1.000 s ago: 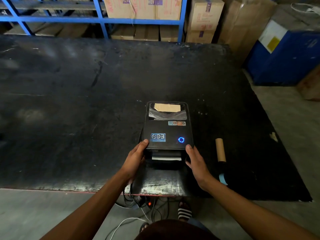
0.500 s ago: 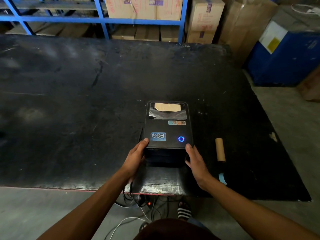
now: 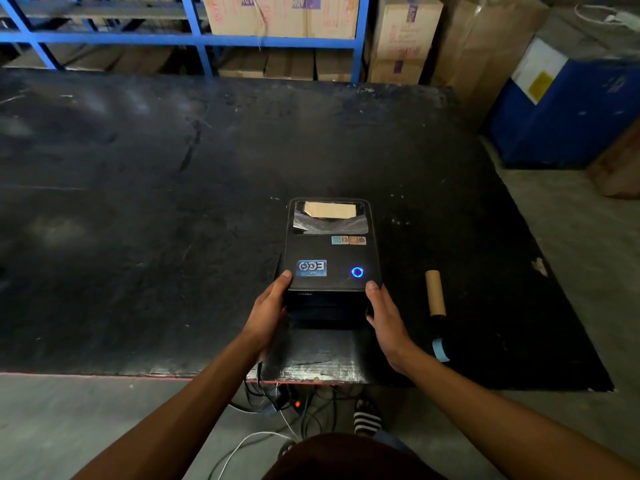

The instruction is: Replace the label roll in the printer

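Observation:
A black label printer stands near the front edge of the black table, its lid down and a blue ring light glowing on top. Through its clear window a brown roll shows inside. My left hand grips the printer's front left corner, thumb on the lid. My right hand holds the front right corner the same way. An empty brown cardboard core lies on the table to the right of the printer, with a dark piece and a blue part at its near end.
Blue shelving with cardboard boxes runs behind the table. A blue drum stands at the right. Cables and a power strip lie on the floor under the table's front edge, near my sandalled foot.
One second ago a white label strip showed at the printer's front slot; now the front is dark and closed. Both hands have stayed on the front corners.

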### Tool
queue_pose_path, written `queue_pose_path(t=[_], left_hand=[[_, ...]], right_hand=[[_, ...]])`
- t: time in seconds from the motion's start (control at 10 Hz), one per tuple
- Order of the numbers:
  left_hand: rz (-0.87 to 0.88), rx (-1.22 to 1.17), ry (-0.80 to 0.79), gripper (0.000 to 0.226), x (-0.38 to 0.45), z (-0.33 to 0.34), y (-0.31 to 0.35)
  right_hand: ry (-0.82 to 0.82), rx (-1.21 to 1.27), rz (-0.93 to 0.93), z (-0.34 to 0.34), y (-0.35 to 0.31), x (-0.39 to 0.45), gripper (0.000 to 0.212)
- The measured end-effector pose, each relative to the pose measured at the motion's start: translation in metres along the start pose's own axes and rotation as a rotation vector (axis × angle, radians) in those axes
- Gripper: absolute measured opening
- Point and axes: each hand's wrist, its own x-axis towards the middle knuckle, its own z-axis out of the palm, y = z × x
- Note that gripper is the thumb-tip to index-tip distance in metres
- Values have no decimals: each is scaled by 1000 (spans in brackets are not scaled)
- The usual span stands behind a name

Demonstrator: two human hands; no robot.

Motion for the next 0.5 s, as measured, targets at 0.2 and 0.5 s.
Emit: queue_pose_path(t=[0.2,0.5], left_hand=[[27,-30,68,36,-2,5,-3],[176,96,419,26,-18,-19,-43]], right_hand=[[-22,1,-15,0,-4,-5,48],[169,32,121,-6,40,-42,57]])
